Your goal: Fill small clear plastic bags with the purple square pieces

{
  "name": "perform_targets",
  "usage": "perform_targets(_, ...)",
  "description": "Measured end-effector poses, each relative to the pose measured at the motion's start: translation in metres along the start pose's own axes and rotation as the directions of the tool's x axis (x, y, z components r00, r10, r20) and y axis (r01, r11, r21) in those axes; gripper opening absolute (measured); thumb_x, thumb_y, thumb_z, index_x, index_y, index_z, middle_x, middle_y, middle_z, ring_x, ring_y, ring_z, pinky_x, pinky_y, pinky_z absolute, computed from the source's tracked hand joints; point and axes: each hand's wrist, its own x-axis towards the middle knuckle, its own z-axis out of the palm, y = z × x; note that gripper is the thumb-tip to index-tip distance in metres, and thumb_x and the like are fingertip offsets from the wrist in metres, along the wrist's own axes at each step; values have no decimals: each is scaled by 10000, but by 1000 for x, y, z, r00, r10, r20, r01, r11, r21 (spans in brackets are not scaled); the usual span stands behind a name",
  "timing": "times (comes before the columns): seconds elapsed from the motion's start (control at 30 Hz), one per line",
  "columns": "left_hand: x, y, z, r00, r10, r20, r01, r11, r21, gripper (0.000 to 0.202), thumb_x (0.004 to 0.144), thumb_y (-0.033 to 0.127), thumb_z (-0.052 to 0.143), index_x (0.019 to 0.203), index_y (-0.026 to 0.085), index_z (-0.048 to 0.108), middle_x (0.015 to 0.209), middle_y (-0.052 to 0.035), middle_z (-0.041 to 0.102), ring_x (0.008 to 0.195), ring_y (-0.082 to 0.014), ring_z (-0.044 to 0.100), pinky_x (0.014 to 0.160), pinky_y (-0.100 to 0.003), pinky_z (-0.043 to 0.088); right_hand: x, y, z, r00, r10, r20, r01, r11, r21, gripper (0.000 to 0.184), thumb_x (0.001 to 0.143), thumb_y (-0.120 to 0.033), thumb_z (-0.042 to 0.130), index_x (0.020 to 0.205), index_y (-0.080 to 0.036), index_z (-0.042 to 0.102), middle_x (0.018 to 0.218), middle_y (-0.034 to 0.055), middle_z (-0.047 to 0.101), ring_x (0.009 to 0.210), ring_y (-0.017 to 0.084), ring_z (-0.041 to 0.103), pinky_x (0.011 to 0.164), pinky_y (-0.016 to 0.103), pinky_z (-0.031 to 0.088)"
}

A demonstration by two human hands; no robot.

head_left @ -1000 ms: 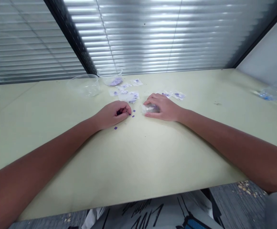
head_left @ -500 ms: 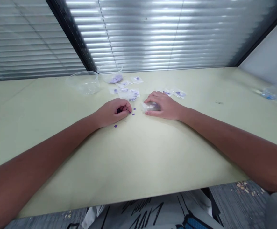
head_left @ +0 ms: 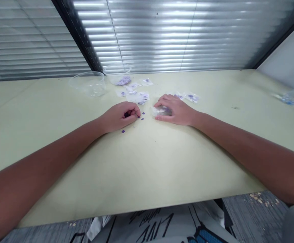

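My left hand (head_left: 121,115) rests on the table with thumb and forefinger pinched on a small purple piece (head_left: 139,117). Just right of those fingertips lie two loose purple squares (head_left: 143,116), and another purple square (head_left: 123,131) sits below the hand. My right hand (head_left: 176,109) curves its thumb and fingers around a small clear plastic bag (head_left: 159,110), which is held by its sides on the tabletop. What is inside that bag is hard to make out. Beyond both hands lie several small bags with purple bits (head_left: 138,97), and more filled bags (head_left: 192,98) are behind my right hand.
At the back stand a clear bowl of purple pieces (head_left: 123,80) and a second clear bowl (head_left: 87,84) to its left. A clear container with something blue (head_left: 292,98) is at the far right. Window blinds (head_left: 149,37) rise behind the table (head_left: 147,168).
The view has tilted slightly, so everything sits a little differently in the picture. Both hands keep nearly the same pose, and the loose squares lie as before.
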Motion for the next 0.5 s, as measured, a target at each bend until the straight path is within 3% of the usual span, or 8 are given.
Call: perform_targets(0.5,0,2,-1,1000,-12,9,12,1000,1,192,926,337,575,977,221,718,795,-5,620,744,-185,564,698,-300,422,0,2,1,1000,-6,-2,6,1000,-5,478,981,-666,655,1230,-261,705,1273,121,689,1210,343,620,1093,502,406)
